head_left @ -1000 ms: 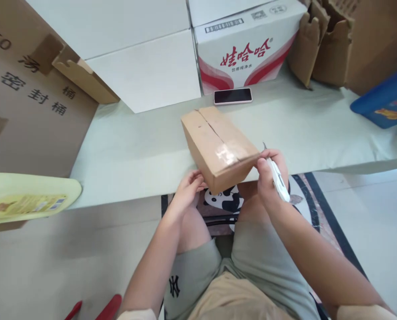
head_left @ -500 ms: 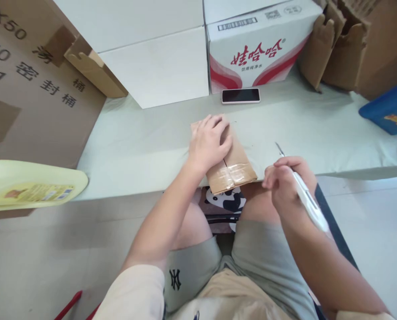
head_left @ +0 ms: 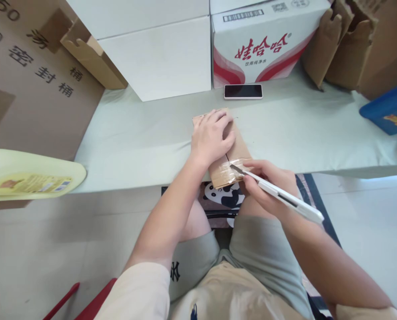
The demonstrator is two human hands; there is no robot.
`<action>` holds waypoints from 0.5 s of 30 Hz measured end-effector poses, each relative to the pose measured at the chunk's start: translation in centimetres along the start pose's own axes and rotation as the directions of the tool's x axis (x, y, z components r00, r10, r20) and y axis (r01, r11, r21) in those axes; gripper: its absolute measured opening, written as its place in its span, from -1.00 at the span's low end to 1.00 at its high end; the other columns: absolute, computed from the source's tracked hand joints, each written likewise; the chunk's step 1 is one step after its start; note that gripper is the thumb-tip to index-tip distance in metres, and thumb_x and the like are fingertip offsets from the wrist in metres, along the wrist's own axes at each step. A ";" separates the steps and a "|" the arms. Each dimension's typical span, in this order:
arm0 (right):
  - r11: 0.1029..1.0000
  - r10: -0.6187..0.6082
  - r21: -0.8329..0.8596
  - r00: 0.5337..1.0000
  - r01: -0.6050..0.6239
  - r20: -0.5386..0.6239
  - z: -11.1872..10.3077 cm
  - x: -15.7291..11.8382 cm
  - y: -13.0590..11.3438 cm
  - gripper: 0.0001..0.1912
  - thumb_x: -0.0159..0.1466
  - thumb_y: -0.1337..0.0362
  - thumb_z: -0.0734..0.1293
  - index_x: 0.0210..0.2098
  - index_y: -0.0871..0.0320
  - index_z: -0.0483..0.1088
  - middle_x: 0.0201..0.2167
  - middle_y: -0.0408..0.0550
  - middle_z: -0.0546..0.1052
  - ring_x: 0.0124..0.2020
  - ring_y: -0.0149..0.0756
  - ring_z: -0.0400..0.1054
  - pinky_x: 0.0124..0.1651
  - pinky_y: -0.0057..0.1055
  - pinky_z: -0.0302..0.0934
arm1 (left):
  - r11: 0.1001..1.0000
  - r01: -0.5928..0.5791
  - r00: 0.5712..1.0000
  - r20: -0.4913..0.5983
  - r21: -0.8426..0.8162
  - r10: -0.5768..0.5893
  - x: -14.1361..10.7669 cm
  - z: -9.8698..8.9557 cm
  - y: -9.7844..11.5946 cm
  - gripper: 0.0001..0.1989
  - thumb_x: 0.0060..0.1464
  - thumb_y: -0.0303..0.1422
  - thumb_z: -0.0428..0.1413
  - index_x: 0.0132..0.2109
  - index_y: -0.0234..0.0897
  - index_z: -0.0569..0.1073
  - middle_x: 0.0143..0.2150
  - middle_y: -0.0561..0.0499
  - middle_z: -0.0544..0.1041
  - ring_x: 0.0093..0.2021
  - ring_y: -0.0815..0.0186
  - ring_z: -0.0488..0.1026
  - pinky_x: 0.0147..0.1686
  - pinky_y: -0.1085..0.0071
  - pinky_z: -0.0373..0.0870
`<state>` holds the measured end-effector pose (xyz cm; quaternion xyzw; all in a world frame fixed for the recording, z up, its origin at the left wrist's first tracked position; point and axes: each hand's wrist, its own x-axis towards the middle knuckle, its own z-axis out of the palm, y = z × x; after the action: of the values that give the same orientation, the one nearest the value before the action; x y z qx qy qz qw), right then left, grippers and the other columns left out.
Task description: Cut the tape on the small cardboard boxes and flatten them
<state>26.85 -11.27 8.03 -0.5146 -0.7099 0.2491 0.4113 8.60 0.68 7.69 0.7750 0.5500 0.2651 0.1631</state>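
A small brown cardboard box (head_left: 240, 141) lies at the table's front edge, with clear tape over its near end. My left hand (head_left: 211, 135) rests on top of the box, fingers curled over its far part and pressing on it. In my right hand (head_left: 268, 182) is a white utility knife (head_left: 291, 200), gripped between thumb and fingers. Its blade tip meets the taped end of the box, near the middle seam. Whether the blade has gone through the tape cannot be made out.
Behind stand a white box (head_left: 165, 62), a red-and-white carton (head_left: 268, 49) and a phone (head_left: 243, 91). Large cardboard (head_left: 34, 98) and a yellow bottle (head_left: 31, 175) are at left. Open cardboard (head_left: 338, 49) and a blue container (head_left: 390, 109) are at right.
My right hand has moved left with the knife, bringing the blade from beside the box onto its taped end. My left hand still holds the box. The view has shifted slightly.
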 end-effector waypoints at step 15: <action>0.913 -0.134 -0.392 0.990 0.111 -0.032 1.6 -0.4 -1.0 -0.88 0.33 0.25 0.33 -0.33 0.07 0.49 -0.44 -0.11 0.64 -0.49 -0.33 0.45 -0.41 -0.41 0.16 | 0.980 0.063 0.996 0.054 0.187 -0.075 -0.5 -1.1 2.2 -0.60 0.29 -0.34 0.06 0.22 -0.12 0.54 0.39 -0.07 0.49 0.48 0.03 0.30 0.49 0.06 0.13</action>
<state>24.98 -11.92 7.82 -0.5477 -0.7637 0.0618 0.3361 9.46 -0.60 9.64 0.7750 0.5936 0.1833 0.1164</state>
